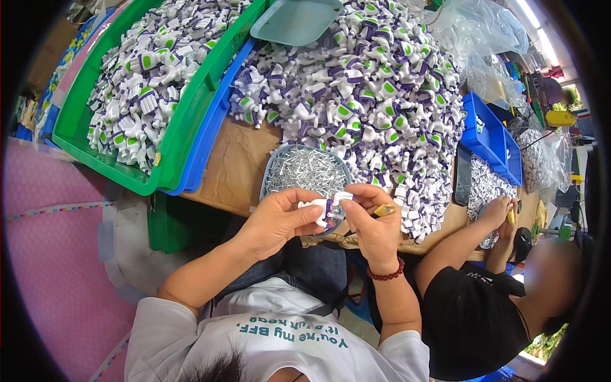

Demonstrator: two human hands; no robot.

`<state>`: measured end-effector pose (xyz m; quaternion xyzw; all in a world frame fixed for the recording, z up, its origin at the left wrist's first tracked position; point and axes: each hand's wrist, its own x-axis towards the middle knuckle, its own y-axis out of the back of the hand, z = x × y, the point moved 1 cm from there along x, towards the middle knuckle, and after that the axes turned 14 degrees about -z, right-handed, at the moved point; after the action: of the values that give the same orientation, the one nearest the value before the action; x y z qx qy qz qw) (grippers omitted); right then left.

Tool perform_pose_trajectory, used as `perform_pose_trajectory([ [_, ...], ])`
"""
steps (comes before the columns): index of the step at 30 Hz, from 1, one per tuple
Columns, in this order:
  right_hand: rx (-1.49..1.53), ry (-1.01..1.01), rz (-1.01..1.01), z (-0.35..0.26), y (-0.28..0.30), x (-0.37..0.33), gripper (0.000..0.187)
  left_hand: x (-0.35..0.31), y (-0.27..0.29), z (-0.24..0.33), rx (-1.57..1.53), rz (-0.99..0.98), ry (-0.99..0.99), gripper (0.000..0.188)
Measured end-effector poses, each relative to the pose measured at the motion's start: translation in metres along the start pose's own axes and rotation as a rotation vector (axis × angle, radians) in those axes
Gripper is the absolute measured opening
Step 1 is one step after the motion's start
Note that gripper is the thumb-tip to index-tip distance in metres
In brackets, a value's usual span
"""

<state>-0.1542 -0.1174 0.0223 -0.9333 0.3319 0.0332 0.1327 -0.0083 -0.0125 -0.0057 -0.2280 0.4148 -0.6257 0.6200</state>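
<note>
Over the near edge of the table, my left hand (280, 219) pinches a small white-and-purple toy figure body (323, 213) between thumb and fingers. My right hand (374, 223) is closed on a small white toy piece (342, 197), held right against the body. A short yellow tool (384, 210) is tucked in the right-hand fingers; its working end cannot be made out. Just beyond my hands stands a grey-blue tub (266, 167) filled with small silvery pins or screws (304, 170). My fingers partly cover its near rim.
A large heap of white, purple and green toy bodies (375, 95) spreads over the table. A green crate (70, 121) at left holds more, beside a blue crate (207, 137). A grey tray (296, 22) lies at the back. At right, a co-worker (471, 299) handles small white parts near blue bins (484, 137).
</note>
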Motion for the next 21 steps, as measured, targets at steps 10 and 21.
perform_pose_trajectory([
  [10,-0.044,0.054,-0.033,0.01,0.005,-0.006,0.02,0.0,-0.001,0.001,0.024,0.024,-0.024,0.017],
  [21,-0.437,0.079,-0.061,-0.002,-0.002,-0.01,0.01,-0.002,-0.005,-0.002,0.272,0.057,-0.217,0.016],
])
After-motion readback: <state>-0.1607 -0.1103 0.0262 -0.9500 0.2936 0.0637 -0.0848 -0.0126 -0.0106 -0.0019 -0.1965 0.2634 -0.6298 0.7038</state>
